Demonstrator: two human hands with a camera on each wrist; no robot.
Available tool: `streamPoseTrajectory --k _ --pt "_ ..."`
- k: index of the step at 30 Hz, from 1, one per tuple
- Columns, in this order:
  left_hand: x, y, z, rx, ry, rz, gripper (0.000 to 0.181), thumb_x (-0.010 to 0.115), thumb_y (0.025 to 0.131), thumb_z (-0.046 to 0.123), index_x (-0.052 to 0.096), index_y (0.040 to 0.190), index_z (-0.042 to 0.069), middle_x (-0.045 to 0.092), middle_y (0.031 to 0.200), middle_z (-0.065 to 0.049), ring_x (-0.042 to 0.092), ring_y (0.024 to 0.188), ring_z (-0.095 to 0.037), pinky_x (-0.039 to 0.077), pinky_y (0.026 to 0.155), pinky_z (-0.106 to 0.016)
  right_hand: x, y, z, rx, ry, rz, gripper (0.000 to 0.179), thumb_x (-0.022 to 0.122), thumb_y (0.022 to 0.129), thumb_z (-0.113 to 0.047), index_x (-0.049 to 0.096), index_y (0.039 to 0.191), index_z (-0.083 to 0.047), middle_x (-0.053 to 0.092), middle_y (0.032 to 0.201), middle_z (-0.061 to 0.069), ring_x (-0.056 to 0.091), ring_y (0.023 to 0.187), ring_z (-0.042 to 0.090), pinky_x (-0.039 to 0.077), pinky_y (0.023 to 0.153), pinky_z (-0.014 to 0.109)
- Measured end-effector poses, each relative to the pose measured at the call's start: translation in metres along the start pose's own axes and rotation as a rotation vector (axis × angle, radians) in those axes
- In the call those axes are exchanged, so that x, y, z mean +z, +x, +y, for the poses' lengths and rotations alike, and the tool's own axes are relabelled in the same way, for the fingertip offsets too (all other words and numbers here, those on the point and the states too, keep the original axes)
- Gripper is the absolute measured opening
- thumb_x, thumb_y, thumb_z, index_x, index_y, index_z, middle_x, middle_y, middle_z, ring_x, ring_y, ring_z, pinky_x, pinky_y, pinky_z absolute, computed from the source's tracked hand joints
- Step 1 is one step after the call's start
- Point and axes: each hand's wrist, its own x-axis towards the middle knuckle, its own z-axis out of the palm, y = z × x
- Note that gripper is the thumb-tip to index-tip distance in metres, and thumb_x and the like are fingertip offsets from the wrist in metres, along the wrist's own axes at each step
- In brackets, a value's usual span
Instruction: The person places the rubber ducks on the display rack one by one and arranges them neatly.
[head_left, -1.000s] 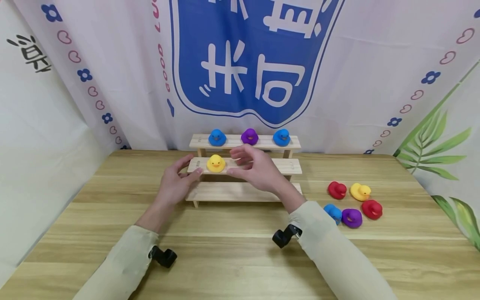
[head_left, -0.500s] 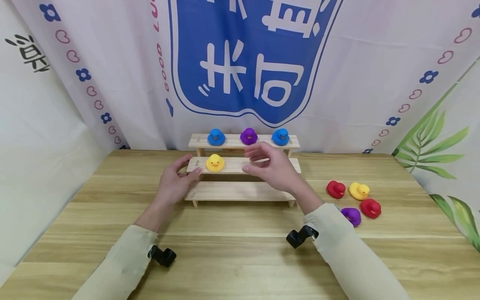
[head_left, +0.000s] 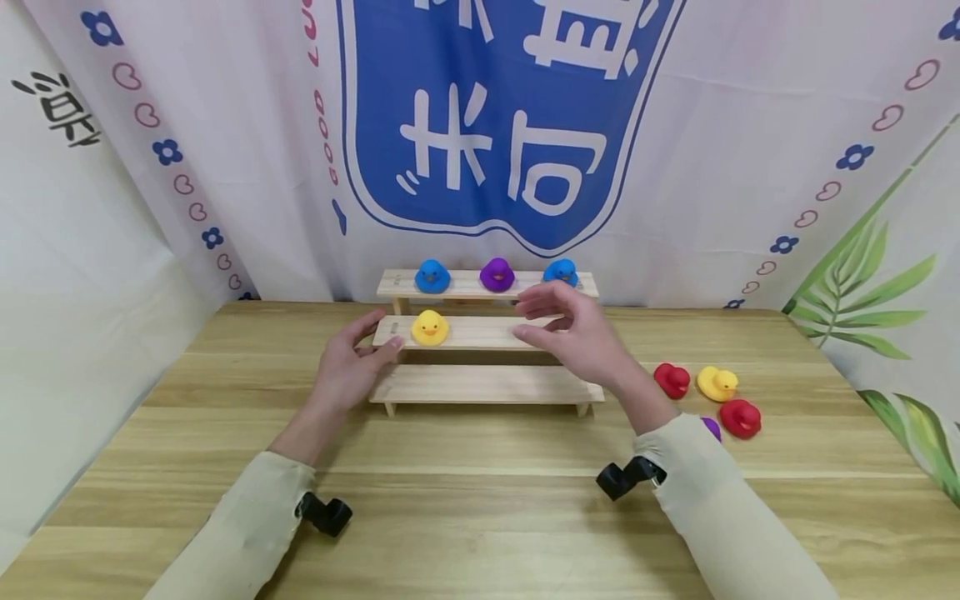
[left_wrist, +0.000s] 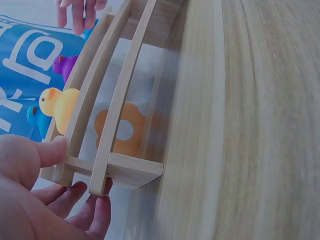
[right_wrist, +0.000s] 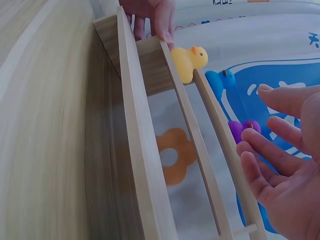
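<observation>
A three-step wooden display stand (head_left: 487, 383) stands on the table. My left hand (head_left: 351, 360) grips its left end; in the left wrist view the thumb (left_wrist: 52, 151) lies on the middle step and the fingers curl around the end. Close by that thumb, a yellow rubber duck (head_left: 430, 328) sits on the middle step. Along the top step are a blue duck (head_left: 432, 276), a purple duck (head_left: 497, 275) and another blue duck (head_left: 560, 272), partly covered by my right hand (head_left: 581, 337). That hand holds nothing, fingers loosely bent over the middle step's right part.
Right of the stand, two red ducks (head_left: 741, 418), a yellow duck (head_left: 717, 384) and a purple duck (head_left: 712, 428), mostly hidden by my right sleeve, lie on the table (head_left: 465, 517). A printed cloth (head_left: 262, 167) hangs behind the stand.
My right hand has moved right along the middle step, away from the yellow duck, and its sleeve now hides the loose blue duck. The left hand stays put.
</observation>
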Motion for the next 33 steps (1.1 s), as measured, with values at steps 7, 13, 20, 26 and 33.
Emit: streamPoseTrajectory --k 7,13,20,26,33 --pt "0.0 0.0 -0.001 -0.003 -0.002 0.002 0.07 0.066 0.094 0.04 0.035 0.154 0.026 0.036 0.158 -0.007 0.056 0.12 -0.026 0.051 0.085 -0.022 -0.016 -0.011 0.008 -0.01 -0.018 0.013 0.041 0.072 0.091 -0.035 0.06 0.128 -0.021 0.065 0.126 0.003 0.06 0.117 0.018 0.051 0.095 0.038" --pt "0.0 -0.001 0.001 -0.008 -0.004 0.002 0.068 0.066 0.094 0.04 0.035 0.154 0.027 0.037 0.157 -0.006 0.057 0.117 -0.025 0.052 0.083 -0.02 -0.031 -0.021 0.017 -0.01 -0.03 0.042 0.041 0.071 0.092 -0.034 0.061 0.129 -0.019 0.065 0.128 0.005 0.06 0.116 0.019 0.052 0.091 0.03" --pt "0.0 -0.003 0.002 -0.014 -0.001 0.008 0.069 0.066 0.094 0.041 0.035 0.154 0.028 0.036 0.158 -0.006 0.055 0.119 -0.026 0.051 0.086 -0.025 -0.052 -0.034 0.026 0.033 -0.056 0.084 0.042 0.071 0.091 -0.035 0.06 0.129 -0.021 0.066 0.126 0.0 0.061 0.114 0.017 0.051 0.09 0.023" --pt "-0.001 -0.003 0.002 -0.002 0.008 0.006 0.07 0.066 0.094 0.042 0.034 0.154 0.027 0.036 0.158 -0.008 0.055 0.121 -0.027 0.052 0.089 -0.026 -0.072 -0.045 0.034 0.076 -0.081 0.108 0.044 0.071 0.091 -0.036 0.059 0.131 -0.021 0.064 0.128 0.003 0.061 0.114 0.017 0.05 0.088 0.016" --pt "0.0 -0.001 0.001 0.007 -0.002 -0.001 0.07 0.066 0.094 0.04 0.034 0.154 0.026 0.037 0.157 -0.008 0.056 0.12 -0.027 0.052 0.082 -0.02 -0.092 -0.055 0.048 0.139 -0.109 0.121 0.045 0.071 0.091 -0.037 0.057 0.132 -0.024 0.064 0.128 0.001 0.059 0.117 0.019 0.05 0.088 0.015"
